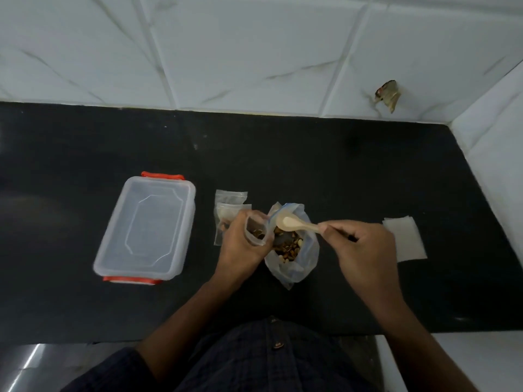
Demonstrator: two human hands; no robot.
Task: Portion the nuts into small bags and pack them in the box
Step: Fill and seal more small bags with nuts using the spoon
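Left hand (243,244) clamped round small bag (256,232) just left of big nut bag (291,244); right hand (365,247) pinching spoon (297,223) above it; flimsy, slippery film, probably best gripped near mouth.

- A black matte surface (368,171) is seen filling the middle of the view, with faint dust specks.
- Behind it, a wall (226,52) is clad in large white tiles with thin grey marble veining and visible grout lines.
- A side wall (492,131) in the same white tile is met at the right, forming a corner.
- A torn brownish scrap (388,95) is stuck on the back wall near that corner.
- Light is dim and even; a glossy highlight (28,360) is caught below the front edge at lower left.
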